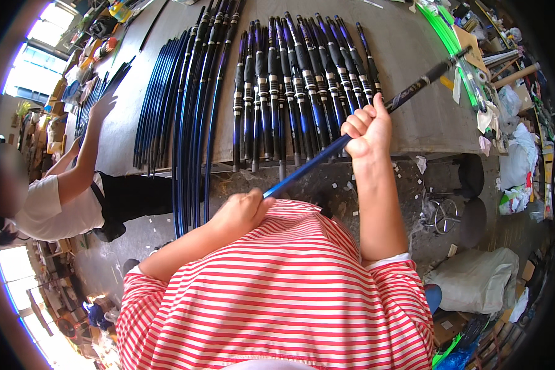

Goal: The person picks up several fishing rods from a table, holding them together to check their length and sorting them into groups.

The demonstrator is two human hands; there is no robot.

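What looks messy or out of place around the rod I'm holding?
Small white scraps litter the floor below the table edge, and bags and wrapping are heaped at the right. The rods on the table lie in tidy rows; the held rod looks intact.

Right hand (367, 131) raised ahead, fisted, thumb up, forearm near vertical, elbow bent by torso. Left hand (240, 211) low at chest, fingers curled closed, forearm angled in from lower left. Hands well apart.
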